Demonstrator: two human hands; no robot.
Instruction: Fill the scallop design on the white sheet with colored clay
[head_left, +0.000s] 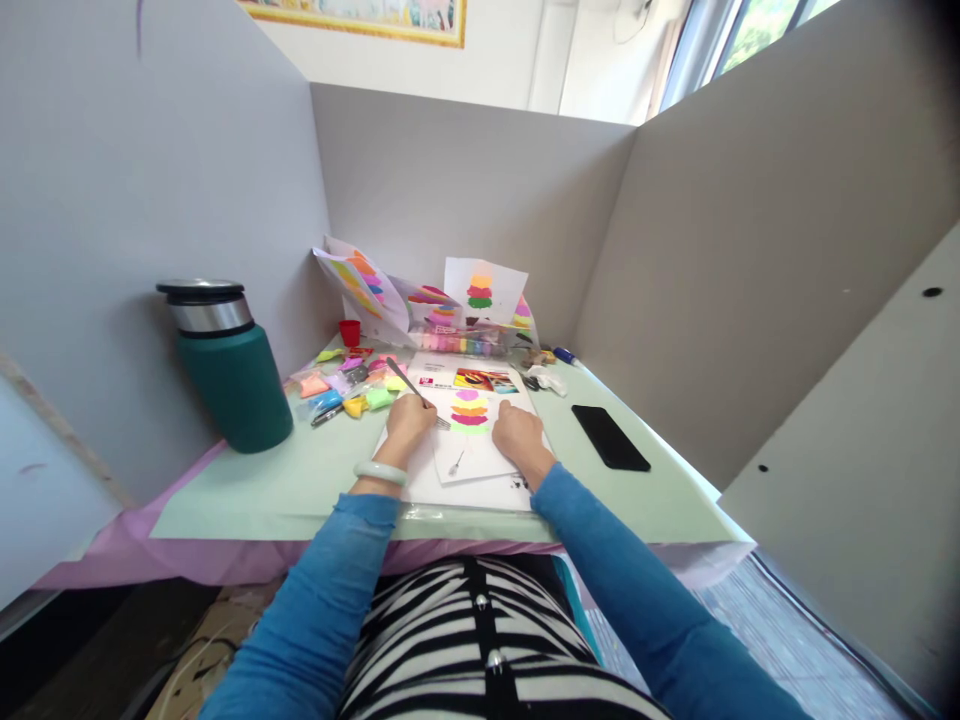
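Note:
My left hand (409,420) is closed around a thin metal tool (405,383) whose tip rests at the left edge of a stack of coloured clay shapes (469,409) on a white sheet (480,460). A pale bangle sits on that wrist. My right hand (517,433) lies on the sheet just right of the clay shapes, fingers curled down and pressing the paper. Both arms wear blue sleeves.
A green flask (229,370) with a steel lid stands at the left. Small bags of coloured clay (345,385) lie left of the sheet, with a red cup (349,331) behind. Printed pictures (480,290) lean on the back partition. A black phone (610,437) lies at right.

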